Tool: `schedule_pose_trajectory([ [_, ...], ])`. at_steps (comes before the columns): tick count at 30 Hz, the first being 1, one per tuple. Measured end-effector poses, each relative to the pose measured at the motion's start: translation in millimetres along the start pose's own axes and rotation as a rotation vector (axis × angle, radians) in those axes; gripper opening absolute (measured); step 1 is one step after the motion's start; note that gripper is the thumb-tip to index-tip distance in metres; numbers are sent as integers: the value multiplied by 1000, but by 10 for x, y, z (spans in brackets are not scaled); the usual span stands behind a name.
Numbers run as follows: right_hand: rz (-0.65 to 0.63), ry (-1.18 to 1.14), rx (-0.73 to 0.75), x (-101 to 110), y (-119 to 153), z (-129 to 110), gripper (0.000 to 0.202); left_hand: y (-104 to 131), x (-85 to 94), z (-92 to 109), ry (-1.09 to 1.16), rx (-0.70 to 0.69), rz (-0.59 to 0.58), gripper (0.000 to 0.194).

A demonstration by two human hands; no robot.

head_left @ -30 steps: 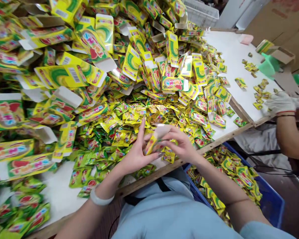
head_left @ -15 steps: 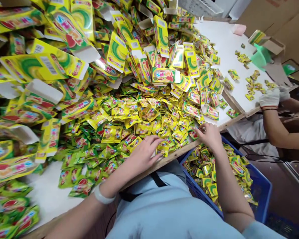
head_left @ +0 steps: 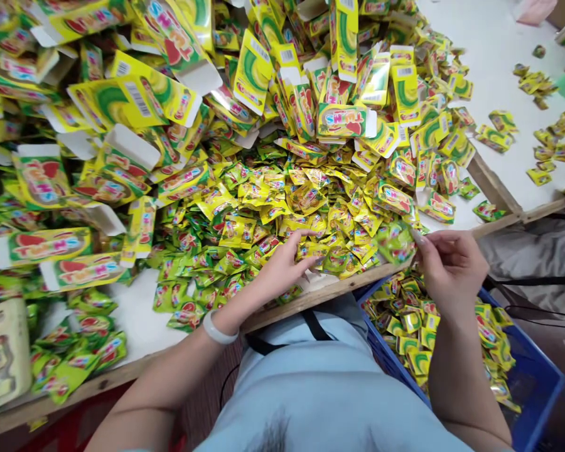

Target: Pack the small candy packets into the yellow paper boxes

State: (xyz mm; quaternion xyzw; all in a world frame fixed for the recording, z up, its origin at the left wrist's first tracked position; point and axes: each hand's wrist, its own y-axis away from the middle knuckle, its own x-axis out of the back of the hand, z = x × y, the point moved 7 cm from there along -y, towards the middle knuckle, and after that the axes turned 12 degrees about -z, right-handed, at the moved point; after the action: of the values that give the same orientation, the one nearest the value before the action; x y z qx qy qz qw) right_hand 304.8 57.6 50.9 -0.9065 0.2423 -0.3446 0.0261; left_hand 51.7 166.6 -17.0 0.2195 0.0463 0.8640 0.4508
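Observation:
My right hand [head_left: 454,267] pinches a green candy packet [head_left: 395,243] by its edge, above the table's wooden rim; the packet is blurred. My left hand [head_left: 285,269] is open, its fingers apart at the front of the heap. A yellow candy packet [head_left: 311,250] lies between its index finger and thumb. Yellow packets [head_left: 306,198] cover the middle of the heap. Green packets [head_left: 188,314] lie to the left of my left hand.
Printed candy boxes [head_left: 346,120], many with open flaps, are piled behind the packets. A blue crate [head_left: 541,376] full of yellow packets and small boxes stands below the wooden rim [head_left: 329,289]. A phone in a yellow case [head_left: 4,355] lies at left. Small clusters [head_left: 537,81] lie far right.
My right hand has risen from the table edge and moved right, with a green candy packet in its fingers. My left hand has shifted up toward a yellow packet. The view has turned left.

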Motion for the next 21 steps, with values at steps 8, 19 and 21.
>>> schedule_pose_trajectory([
  [8, -559, -262, 231, -1185, -9, -599, 18, 68, 112, 135, 185, -122, 0, 55],
  [19, -688, -779, -4, -1540, 174, -477, 26, 331, 21, 408, -17, -366, 172, 45],
  [21, -726, -799, 2, -1597, 217, -511, 19, 385, 15, 511, -172, -438, 149, 52],
])
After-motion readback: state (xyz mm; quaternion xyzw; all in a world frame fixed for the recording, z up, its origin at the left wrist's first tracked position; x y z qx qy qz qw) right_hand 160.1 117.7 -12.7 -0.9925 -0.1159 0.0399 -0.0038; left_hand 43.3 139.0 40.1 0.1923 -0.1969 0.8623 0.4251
